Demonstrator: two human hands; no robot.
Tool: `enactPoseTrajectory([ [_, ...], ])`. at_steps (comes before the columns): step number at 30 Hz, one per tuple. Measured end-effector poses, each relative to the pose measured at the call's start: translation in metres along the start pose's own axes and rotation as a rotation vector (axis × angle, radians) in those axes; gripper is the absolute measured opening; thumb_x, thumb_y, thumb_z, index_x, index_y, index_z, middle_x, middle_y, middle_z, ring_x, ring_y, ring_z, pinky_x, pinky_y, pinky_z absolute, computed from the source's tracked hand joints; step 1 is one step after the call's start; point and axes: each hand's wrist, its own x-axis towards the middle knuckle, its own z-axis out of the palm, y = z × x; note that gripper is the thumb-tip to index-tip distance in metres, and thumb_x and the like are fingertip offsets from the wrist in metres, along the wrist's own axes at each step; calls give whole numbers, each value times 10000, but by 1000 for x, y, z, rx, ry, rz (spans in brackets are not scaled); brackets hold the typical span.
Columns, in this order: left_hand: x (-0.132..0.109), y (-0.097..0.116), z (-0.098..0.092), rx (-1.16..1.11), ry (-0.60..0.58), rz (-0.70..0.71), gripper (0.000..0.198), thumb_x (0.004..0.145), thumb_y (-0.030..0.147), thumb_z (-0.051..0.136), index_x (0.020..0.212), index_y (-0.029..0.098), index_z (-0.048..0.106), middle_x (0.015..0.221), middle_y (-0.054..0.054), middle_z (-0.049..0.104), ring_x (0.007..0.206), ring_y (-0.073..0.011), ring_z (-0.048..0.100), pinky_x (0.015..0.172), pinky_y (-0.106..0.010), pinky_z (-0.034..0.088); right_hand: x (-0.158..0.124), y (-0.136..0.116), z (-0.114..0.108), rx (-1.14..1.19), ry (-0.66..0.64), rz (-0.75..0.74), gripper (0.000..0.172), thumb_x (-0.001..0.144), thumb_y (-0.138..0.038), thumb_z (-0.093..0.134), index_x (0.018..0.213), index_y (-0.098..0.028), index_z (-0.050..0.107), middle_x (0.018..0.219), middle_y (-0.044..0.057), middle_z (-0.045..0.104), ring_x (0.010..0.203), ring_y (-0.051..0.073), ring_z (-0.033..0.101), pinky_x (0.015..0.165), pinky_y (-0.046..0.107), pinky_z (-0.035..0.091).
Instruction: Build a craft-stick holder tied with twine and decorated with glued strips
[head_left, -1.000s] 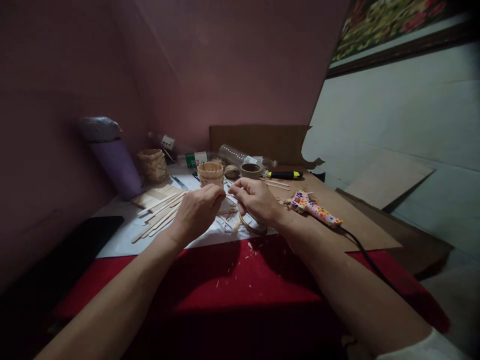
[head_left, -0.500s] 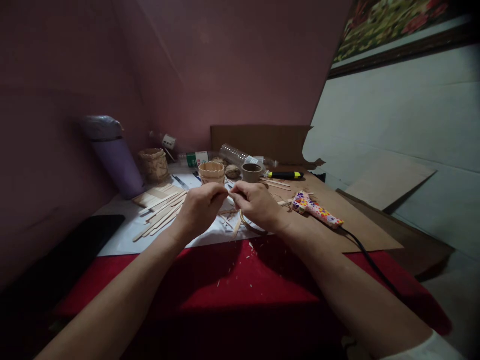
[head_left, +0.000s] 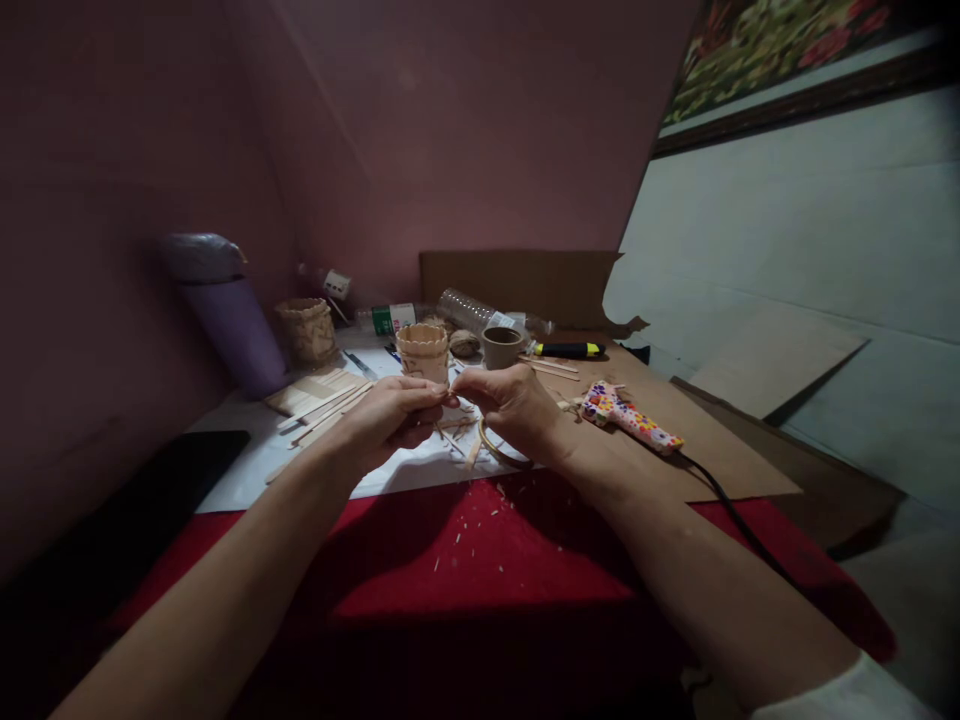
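Hands, two, pinched piece, two scalloped cups

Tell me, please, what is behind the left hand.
Behind the left hand stands the nearer pot; its rim and upper side show. The hand hides its base and parts of the sticks and paper. Anything under the palm cannot be seen.

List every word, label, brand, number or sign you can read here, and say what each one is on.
No text can be read with certainty.
Green-and-white label on a lying bottle: pale marks, too small and blurred to read.
White label on the ridged clear bottle: too small to read.
White block by the back wall: dark marks; I cannot tell whether they are letters.
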Motion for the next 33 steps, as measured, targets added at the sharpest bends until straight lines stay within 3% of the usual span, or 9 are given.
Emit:
enactPoseTrajectory([
  [8, -1, 1, -1, -25, 27, 8, 134, 669, 233, 706, 647, 109, 662, 441, 64, 339, 344, -11, 255, 346, -177, 101, 0, 2, 1, 16, -9, -6, 178, 864, -140, 489, 850, -184, 661, 690, 8, 620, 635, 109, 524, 607, 238, 341],
  [14, 1, 0, 2, -32, 93, 44, 152, 607, 229, 733, 620, 109, 641, 426, 59, 382, 340, -14, 256, 345, -186, 111, 3, 0, 0, -52, 115, 105, 185, 837, -181, 524, 1021, -162, 539, 687, 18, 598, 579, 134, 516, 577, 260, 348],
  [22, 1, 1, 7, -63, 189, 128, 186, 582, 221, 752, 567, 118, 597, 402, 72, 383, 335, -14, 266, 352, -183, 116, 6, -4, -1, 0, 93, 95, 66, 812, -176, 562, 866, -157, 529, 620, -16, 531, 520, 101, 425, 539, 247, 307],
  [25, 0, 0, 8, 1, 202, 205, 185, 585, 239, 757, 598, 120, 616, 420, 56, 440, 351, -26, 322, 360, -177, 158, 8, -1, -1, 117, 44, 230, 41, 799, -177, 577, 772, -146, 579, 580, -25, 516, 522, 92, 424, 525, 232, 304],
  [31, -2, 2, 10, 262, 157, 353, 164, 651, 281, 704, 654, 128, 645, 448, 58, 458, 379, -39, 321, 375, -189, 211, 11, 1, -1, 568, -119, 506, 285, 880, -312, 511, 725, -115, 647, 409, -77, 368, 377, 60, 281, 403, 205, 206],
  [33, -2, 2, 11, 394, 151, 421, 149, 678, 273, 670, 657, 127, 648, 478, 45, 491, 410, -48, 350, 396, -192, 250, 10, -1, -3, 696, -163, 576, 319, 907, -311, 477, 695, -119, 620, 412, -64, 423, 352, 56, 311, 389, 194, 248],
])
